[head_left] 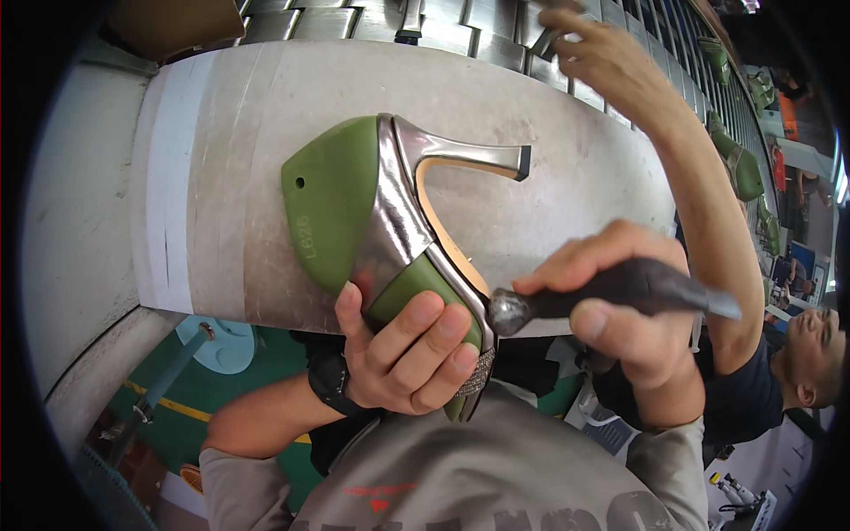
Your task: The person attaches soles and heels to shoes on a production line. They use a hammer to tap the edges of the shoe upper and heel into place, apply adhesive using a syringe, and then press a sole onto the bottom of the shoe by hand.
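My left hand (412, 350) wraps its fingers round the toe part of a high-heeled shoe (398, 221) on a green last (329, 199). The shoe's straps are shiny pewter, with a glittery band near the toe. Its slim heel (469, 157) points right and ends in a black tip. A tiny pin-like point sticks out of the tan sole. Closed in my right hand (633, 310) is a dark hammer-like tool (611, 292); its rounded, worn metal end lies at the sole edge beside the forefoot. Whether it touches cannot be made out. Its flat tip points right.
Under the shoe is a pale, worn bench top (239, 177). Beyond it runs a metal slat conveyor (372, 22). A co-worker's arm (699, 168) reaches over the conveyor at the right. More green lasts (748, 173) stand along the right. A blue stool (217, 345) is below left.
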Tool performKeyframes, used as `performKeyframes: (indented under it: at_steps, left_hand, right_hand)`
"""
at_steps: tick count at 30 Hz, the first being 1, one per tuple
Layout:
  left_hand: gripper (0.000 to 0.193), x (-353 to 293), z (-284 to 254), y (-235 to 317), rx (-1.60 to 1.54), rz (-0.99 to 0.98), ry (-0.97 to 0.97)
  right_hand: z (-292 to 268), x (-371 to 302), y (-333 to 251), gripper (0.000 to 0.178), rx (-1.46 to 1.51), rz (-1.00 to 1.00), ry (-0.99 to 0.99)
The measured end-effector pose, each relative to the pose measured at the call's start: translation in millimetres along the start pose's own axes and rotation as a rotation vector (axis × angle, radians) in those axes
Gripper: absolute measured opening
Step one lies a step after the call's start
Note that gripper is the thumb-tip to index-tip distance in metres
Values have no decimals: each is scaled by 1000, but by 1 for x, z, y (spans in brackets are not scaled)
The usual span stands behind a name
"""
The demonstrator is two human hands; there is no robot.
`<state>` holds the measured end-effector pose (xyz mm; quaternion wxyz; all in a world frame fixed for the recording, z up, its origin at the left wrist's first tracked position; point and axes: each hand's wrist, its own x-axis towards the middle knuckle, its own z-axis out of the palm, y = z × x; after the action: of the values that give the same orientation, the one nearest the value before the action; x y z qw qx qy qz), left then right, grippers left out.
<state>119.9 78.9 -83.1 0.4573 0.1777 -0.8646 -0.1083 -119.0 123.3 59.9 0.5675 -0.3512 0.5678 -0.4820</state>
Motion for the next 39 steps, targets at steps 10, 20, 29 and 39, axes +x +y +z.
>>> performKeyframes:
  at_steps: [10,20,29,39]
  left_hand:
    - [39,15,-22,-8,-49,26,-167]
    - [142,104,-50,-74,-153,-136,-643]
    - [114,101,-43,-77,-127,-135,-638]
    - [110,101,-41,-82,-96,-111,-635]
  right_hand:
    - [37,37,4,38,-185,-262,188]
    - [20,32,-11,25,190,-80,411]
    - [26,47,7,24,236,-148,529]
    - [19,93,-39,32,-171,-29,275]
